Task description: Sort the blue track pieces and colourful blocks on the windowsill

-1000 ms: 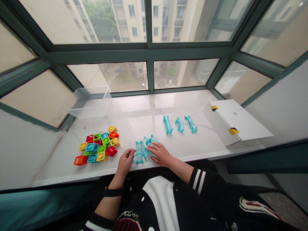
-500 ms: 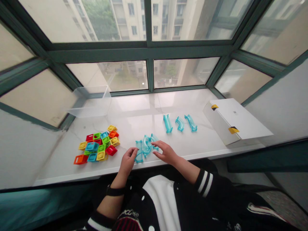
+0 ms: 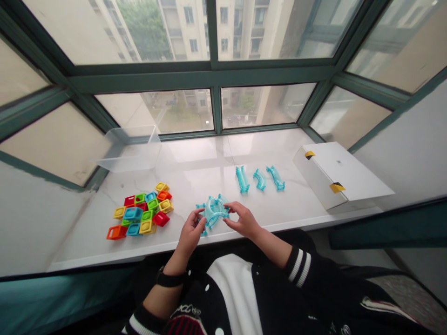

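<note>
A curved, clear-blue track piece (image 3: 217, 215) is held level just above the sill, spanning the gap between my hands. My left hand (image 3: 191, 231) pinches its left end between thumb and fingers. At the other end, my right hand (image 3: 242, 221) has thumb and index finger closed about the tip. Beneath and behind it lie more clear-blue track pieces (image 3: 212, 204), partly overlapped and partly hidden by my fingers. A straight track piece (image 3: 242, 179), a short curved one (image 3: 259, 179) and a wavy one (image 3: 275, 178) lie apart, farther back to the right.
Several red, yellow, green, blue and orange blocks (image 3: 133, 213) are clustered on the left of the white sill (image 3: 195, 167). Behind them stands a clear plastic bin (image 3: 131, 163). A white box (image 3: 344, 174) with yellow-black tabs sits at the right, below the windows.
The curved track piece has moved right and been raised slightly by my left hand. My right hand's fingers have closed on its right end.
</note>
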The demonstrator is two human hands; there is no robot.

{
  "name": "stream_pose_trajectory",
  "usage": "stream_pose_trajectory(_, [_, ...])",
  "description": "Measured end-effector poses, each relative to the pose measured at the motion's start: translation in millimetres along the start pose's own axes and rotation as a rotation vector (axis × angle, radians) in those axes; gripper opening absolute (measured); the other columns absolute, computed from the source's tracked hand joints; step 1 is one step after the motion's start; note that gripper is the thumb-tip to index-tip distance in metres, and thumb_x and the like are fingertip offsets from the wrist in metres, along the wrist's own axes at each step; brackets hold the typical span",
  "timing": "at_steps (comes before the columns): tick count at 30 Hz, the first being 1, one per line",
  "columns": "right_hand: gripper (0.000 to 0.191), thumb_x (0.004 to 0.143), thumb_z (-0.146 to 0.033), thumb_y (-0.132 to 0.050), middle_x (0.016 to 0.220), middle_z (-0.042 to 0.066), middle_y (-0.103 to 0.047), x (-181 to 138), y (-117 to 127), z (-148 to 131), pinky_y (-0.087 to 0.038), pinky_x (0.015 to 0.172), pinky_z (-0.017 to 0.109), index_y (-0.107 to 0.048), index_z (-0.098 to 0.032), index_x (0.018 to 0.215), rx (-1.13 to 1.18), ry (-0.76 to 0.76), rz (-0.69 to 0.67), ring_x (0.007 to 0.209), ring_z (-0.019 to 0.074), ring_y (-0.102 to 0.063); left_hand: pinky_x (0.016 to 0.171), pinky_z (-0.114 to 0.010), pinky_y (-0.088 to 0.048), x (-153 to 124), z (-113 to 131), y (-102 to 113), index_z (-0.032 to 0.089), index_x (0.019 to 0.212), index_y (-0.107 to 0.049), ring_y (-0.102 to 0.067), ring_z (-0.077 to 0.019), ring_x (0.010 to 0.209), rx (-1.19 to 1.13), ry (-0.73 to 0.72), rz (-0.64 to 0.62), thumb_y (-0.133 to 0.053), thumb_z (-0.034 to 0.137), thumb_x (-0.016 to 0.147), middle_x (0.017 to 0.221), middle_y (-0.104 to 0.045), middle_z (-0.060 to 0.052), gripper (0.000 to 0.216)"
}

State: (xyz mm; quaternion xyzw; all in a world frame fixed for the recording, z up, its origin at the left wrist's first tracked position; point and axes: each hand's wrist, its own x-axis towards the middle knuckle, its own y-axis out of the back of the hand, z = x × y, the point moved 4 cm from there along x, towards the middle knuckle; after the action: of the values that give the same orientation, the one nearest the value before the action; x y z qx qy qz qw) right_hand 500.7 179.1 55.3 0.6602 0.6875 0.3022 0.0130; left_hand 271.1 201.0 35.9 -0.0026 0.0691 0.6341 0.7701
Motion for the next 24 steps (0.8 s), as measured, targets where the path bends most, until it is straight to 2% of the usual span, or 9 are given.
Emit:
stream_pose_trajectory(6, [0.049, 0.091, -0.031, -0.077, 0.116, 0.007, -0.071, -2.8, 10.0, 5.8, -0.058, 0.089, 0.037, -0.063, -0.028, 0.138, 0.085, -0.024, -0.003, 0.093, 0.0192, -0.068, 0.063, -0.025, -0.049, 2.2, -2.2, -2.8, 0.019, 0.105, -0.062, -0.06, -0.0125, 0.066, -0.096, -0.002, 0.048, -0.078, 0.053, 0.085, 0.08, -0.067, 0.001, 0.043])
stream_pose_trajectory(12, [0.026, 0.1, -0.035, -0.066, 0.11, 0.006, -0.075, -6.6, 17.2, 11.3, -0.058, 0.087, 0.035, -0.074, -0.027, 0.123, 0.276, -0.135, -0.051, 0.095, 0.0193, -0.071, 0.062, -0.024, -0.046, 2.1, -1.7, -1.0, 0.018, 0.102, -0.066, -0.057, -0.0115, 0.061, -0.137, 0.029, 0.058, -0.08, 0.058, 0.082, 0.07, -0.063, 0.004, 0.047])
stream_pose_trajectory(16, [0.029, 0.096, -0.041, -0.072, 0.109, 0.006, -0.076, -10.7, 18.1, 21.0, -0.058, 0.09, 0.036, -0.076, -0.026, 0.121, 0.426, -0.236, -0.058, 0.098, 0.0206, -0.072, 0.059, -0.023, -0.041, 1.9, 0.6, -4.5, 0.018, 0.098, -0.067, -0.052, -0.0108, 0.058, -0.155, 0.026, 0.032, -0.081, 0.061, 0.079, 0.064, -0.058, 0.005, 0.049])
stream_pose_trajectory(19, [0.034, 0.093, -0.043, -0.076, 0.108, 0.007, -0.076, -12.8, 19.2, 23.6, -0.057, 0.092, 0.037, -0.076, -0.025, 0.121, 0.528, -0.295, -0.112, 0.101, 0.0213, -0.071, 0.059, -0.023, -0.041, 1.5, 3.2, -7.6, 0.018, 0.097, -0.068, -0.051, -0.0106, 0.058, -0.154, 0.026, 0.022, -0.081, 0.062, 0.079, 0.064, -0.057, 0.005, 0.049])
stream_pose_trajectory(24, [0.037, 0.087, -0.045, -0.082, 0.103, 0.006, -0.077, -17.7, 27.6, 27.5, -0.057, 0.088, 0.035, -0.077, -0.022, 0.116, 0.607, -0.39, -0.199, 0.094, 0.0197, -0.072, 0.059, -0.024, -0.041, 1.8, 3.3, -13.6, 0.018, 0.101, -0.068, -0.052, -0.0115, 0.058, -0.117, 0.055, -0.01, -0.079, 0.065, 0.08, 0.064, -0.058, 0.005, 0.052])
